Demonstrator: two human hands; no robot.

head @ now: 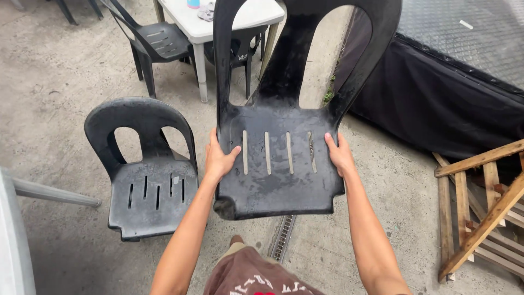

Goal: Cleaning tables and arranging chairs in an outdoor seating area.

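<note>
I hold a black plastic chair [278, 164] up off the concrete floor, its slotted seat facing me and its back pointing away. My left hand [218, 158] grips the seat's left edge. My right hand [339, 155] grips the seat's right edge. A second black plastic chair [147, 186] stands on the floor just left of my left arm, apart from the lifted one.
A white plastic table [202, 27] with more black chairs [158, 41] stands at the back. A black-skirted platform [453, 98] runs along the right. A wooden frame [486, 213] leans at the right edge. A floor drain grate [283, 237] lies below the held chair. A grey table leg [49, 192] juts in at left.
</note>
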